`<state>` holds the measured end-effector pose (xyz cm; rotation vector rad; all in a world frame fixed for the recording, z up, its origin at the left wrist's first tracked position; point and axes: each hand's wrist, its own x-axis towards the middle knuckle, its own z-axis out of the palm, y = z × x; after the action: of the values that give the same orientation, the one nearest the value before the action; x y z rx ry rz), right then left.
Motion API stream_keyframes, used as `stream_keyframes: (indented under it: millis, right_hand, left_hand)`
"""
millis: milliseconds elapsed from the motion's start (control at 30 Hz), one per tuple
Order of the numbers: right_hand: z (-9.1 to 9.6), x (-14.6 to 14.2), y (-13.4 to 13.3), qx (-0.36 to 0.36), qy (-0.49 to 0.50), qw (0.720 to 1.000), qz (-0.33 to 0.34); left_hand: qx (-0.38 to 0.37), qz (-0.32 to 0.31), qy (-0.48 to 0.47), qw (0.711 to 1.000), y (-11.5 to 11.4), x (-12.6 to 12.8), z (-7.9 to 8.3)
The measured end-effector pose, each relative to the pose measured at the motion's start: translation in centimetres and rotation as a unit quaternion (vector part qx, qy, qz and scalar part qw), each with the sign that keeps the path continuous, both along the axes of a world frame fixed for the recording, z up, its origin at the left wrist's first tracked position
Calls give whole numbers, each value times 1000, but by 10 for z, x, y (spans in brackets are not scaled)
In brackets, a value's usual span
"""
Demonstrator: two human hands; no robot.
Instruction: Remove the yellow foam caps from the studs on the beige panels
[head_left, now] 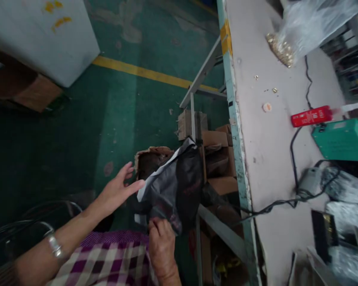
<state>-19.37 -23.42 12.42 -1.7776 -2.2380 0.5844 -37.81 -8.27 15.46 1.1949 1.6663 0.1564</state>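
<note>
A black plastic bag [167, 186] with a pale folded edge hangs in front of me, beside the workbench legs. My right hand [162, 240] has its fingers closed on the lower near edge of the bag. At the bag's upper left edge is my left hand [121, 186], thumb and fingers spread apart. Its thumb tip is close to the pale edge; whether it touches I cannot tell. Behind the bag stands an open cardboard box [150, 157] with a torn rim, its inside dark and partly hidden.
To the right runs a long workbench [265, 159] holding a red bottle [312, 116], a green device [341, 140], cables and a clear bag of small gold parts [282, 49]. Cardboard boxes [216, 159] sit beneath it. A white cabinet [56, 39] stands at the upper left.
</note>
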Motion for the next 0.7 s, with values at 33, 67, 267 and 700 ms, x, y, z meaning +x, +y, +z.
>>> stream_keyframes:
  millis: [33, 67, 267, 700]
  right_hand:
    - [11, -21, -12, -5, 6, 1000, 11]
    - [21, -39, -24, -18, 6, 999, 26]
    - [60, -113, -79, -148, -19, 986, 70]
    - [99, -122, -21, -204, -35, 962, 179]
  left_hand:
    - [5, -22, 0, 1000, 5, -20, 3]
    - [0, -49, 9, 999, 7, -33, 4]
    - [-117, -111, 94, 982, -31, -84, -12]
    - [22, -183, -92, 979, -156, -110, 101]
